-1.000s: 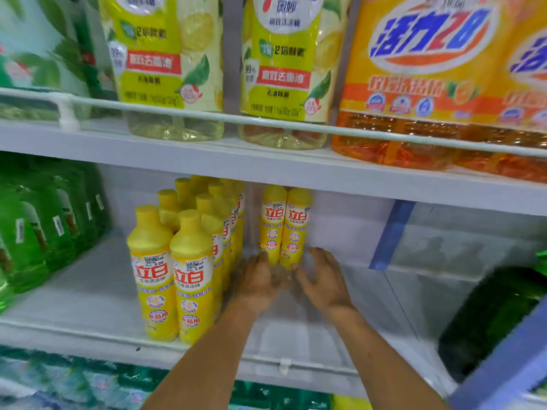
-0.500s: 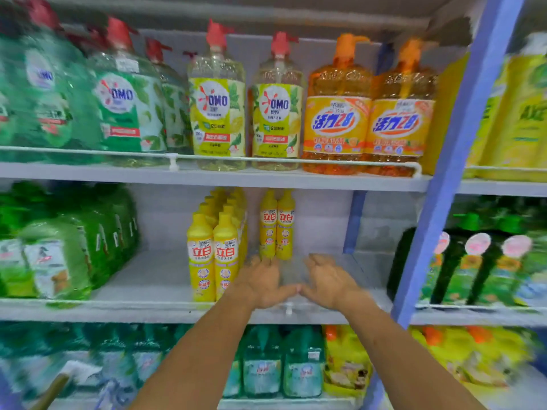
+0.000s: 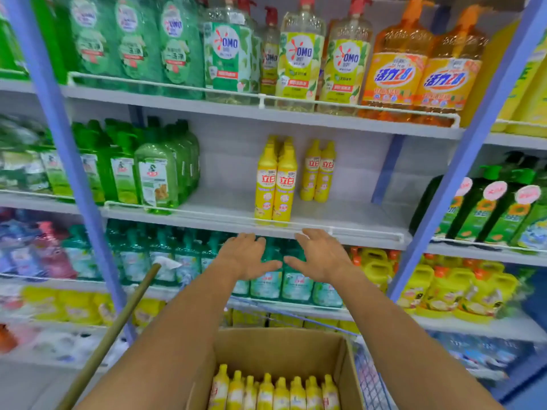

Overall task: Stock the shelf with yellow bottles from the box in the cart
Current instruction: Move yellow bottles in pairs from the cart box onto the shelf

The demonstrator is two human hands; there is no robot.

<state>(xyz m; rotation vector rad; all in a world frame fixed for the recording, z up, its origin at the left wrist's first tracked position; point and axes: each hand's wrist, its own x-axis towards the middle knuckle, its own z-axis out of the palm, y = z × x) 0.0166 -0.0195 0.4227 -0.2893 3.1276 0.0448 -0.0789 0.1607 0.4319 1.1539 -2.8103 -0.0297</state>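
Head view | box [image 3: 281,347] in cart [image 3: 368,380], yellow bottles [image 3: 275,392] upright inside | left hand [image 3: 244,255] and right hand [image 3: 321,254] both empty, fingers spread, thumbs nearly meeting, just below shelf [image 3: 355,214] rail | on shelf: shelved bottles [image 3: 275,187] in two rows reaching the front edge, back pair [image 3: 318,173] standing apart to their right, near the back wall

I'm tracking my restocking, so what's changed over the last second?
The left hand and right hand drew back out of the shelf toward the box, open and empty. The pair of yellow bottles stayed standing beside the fuller row.
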